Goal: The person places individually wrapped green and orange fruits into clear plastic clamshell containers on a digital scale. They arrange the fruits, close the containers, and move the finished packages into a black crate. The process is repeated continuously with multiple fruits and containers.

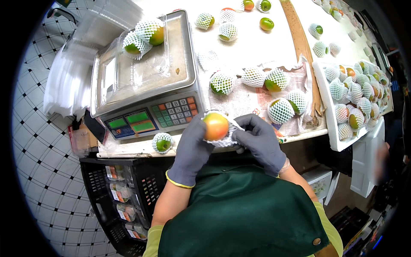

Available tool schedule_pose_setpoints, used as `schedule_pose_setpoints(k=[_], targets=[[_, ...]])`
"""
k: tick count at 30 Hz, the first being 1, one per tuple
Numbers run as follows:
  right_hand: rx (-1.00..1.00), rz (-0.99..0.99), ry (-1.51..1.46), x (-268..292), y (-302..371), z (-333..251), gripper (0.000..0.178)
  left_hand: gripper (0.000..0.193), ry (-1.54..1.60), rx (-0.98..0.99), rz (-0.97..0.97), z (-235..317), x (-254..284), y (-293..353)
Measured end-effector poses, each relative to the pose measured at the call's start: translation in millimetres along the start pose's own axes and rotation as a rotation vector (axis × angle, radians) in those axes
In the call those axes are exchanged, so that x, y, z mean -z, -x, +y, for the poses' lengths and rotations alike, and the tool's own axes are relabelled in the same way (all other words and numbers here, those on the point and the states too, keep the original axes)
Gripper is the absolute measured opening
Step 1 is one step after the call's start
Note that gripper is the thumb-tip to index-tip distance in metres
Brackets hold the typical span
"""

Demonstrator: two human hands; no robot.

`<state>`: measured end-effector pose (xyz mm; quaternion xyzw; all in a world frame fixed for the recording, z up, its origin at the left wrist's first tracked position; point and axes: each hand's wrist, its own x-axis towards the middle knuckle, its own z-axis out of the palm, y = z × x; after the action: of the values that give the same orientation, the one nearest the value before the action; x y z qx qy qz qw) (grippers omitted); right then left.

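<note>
Before my apron is a round orange fruit [216,127] tinged green, perhaps a tomato or a mango, partly inside a white foam net [229,139]. My left hand [191,147], in a grey glove, is closed round the fruit's left side. The fingers of my right hand [260,143], gloved alike, are bent and pinch the net at the fruit's right. Close to my left wrist, a netted green fruit [162,143] sits at the table's front edge. Beyond my hands, several more netted fruits [280,111] rest on printed paper [252,100].
A weighing scale [188,55] at the left bears a clear plastic box with netted fruits [150,31]. Clear lids [68,81] are stacked beside it. Below stands a black crate [150,184] of packed boxes. A white foam box [327,103] of netted fruits stands right, past a wooden strip [299,32].
</note>
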<state>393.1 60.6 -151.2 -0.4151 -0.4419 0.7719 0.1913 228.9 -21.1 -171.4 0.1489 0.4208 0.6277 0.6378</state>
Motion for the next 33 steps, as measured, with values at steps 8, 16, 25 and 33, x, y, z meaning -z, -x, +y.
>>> schedule_pose_setpoints(k=[8, 16, 25, 33], targets=[[-0.042, 0.021, 0.007, -6, 2, -4, 0.023, 0.052, -0.241, -0.087, 0.082, 1, 1, 1], [0.706, 0.073, 0.78, 18, -19, -19, 0.029, 0.051, -1.335, -0.89, 0.359, 87, -4, 10], [0.32, 0.241, 1.857, 47, -113, -60, 0.054, 0.033, -2.017, -0.745, 0.312, 178, 36, -42], [0.877, -0.142, 0.906, 4, -27, -51, 0.071, 0.044, -0.572, -0.219, -0.018, 47, -17, -1]])
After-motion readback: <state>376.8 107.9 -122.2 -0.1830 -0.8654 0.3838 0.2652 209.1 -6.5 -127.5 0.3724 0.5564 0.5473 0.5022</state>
